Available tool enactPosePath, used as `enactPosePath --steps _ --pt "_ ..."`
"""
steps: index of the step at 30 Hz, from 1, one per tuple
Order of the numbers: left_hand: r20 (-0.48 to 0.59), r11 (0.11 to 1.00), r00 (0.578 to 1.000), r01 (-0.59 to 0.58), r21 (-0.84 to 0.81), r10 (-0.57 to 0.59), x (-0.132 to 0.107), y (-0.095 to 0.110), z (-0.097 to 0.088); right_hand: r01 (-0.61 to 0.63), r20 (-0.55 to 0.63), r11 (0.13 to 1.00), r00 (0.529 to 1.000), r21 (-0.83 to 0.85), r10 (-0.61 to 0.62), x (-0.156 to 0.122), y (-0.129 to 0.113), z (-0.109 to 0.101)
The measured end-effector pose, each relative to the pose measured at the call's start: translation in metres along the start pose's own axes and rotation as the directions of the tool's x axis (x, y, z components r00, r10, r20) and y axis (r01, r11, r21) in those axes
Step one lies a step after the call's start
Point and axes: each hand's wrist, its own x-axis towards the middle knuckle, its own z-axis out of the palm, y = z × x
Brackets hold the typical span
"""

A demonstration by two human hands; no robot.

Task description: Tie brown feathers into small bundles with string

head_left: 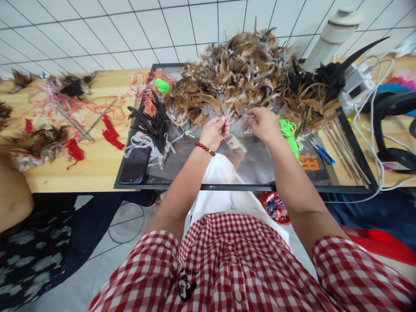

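Observation:
My left hand [215, 132] is closed in a pinch on a brown feather [212, 103], whose blade points up and to the left. To its right, my right hand [264, 124] reaches to the near edge of a big heap of brown feathers [240, 71]. Its thumb and forefinger come together there; something thin and pale shows at the tips, too small to make out. Under both hands lies a dark-framed clear board [253, 160]. Bright green string [289, 132] lies beside my right wrist, and black feathers [156, 125] with white ties lie to the left.
A phone [132, 167] lies at the board's left corner. Blue-handled snips [325, 154] and thin sticks [346, 149] are at right, near a white bottle [331, 39] and cables. Red tassels [112, 132] and red string lie left, where another person's arm [13, 190] shows.

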Motion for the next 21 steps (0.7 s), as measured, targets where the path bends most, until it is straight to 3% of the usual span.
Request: enactPosePath --steps 2,7,10,12,14,16,18,21 --pt "-0.004 1.0 1.0 -0.005 -0.02 0.005 0.0 0.0 0.0 -0.016 -0.042 0.998 0.999 -0.064 0.013 -0.001 -0.001 0.0" --pt "-0.006 0.999 1.0 0.017 -0.037 -0.018 -0.001 0.001 0.001 0.079 -0.027 0.992 0.996 -0.099 -0.082 -0.001 0.005 0.009" --pt "-0.011 0.999 1.0 0.025 -0.021 -0.025 -0.002 0.001 0.002 0.064 -0.134 0.997 0.989 0.034 -0.059 0.005 0.008 0.011" --pt "-0.002 1.0 1.0 0.02 -0.014 -0.02 -0.002 0.001 0.002 0.065 -0.237 0.968 0.971 0.244 -0.005 0.009 0.008 0.011" --pt "0.017 1.0 1.0 0.005 -0.01 -0.005 -0.002 0.0 0.001 0.08 -0.27 0.851 0.96 0.518 0.074 0.013 0.005 0.011" --pt "0.031 1.0 0.999 -0.018 0.006 0.018 -0.002 -0.001 0.0 0.067 -0.209 0.664 0.968 0.745 0.137 0.014 -0.001 0.011" --pt "0.028 0.999 0.999 -0.039 0.028 0.039 -0.002 -0.002 0.001 0.019 -0.116 0.501 0.98 0.865 0.164 0.014 -0.007 0.012" --pt "0.033 0.998 0.999 -0.043 0.05 0.041 -0.003 -0.002 0.002 -0.024 -0.057 0.411 0.981 0.911 0.186 0.01 -0.016 0.012"
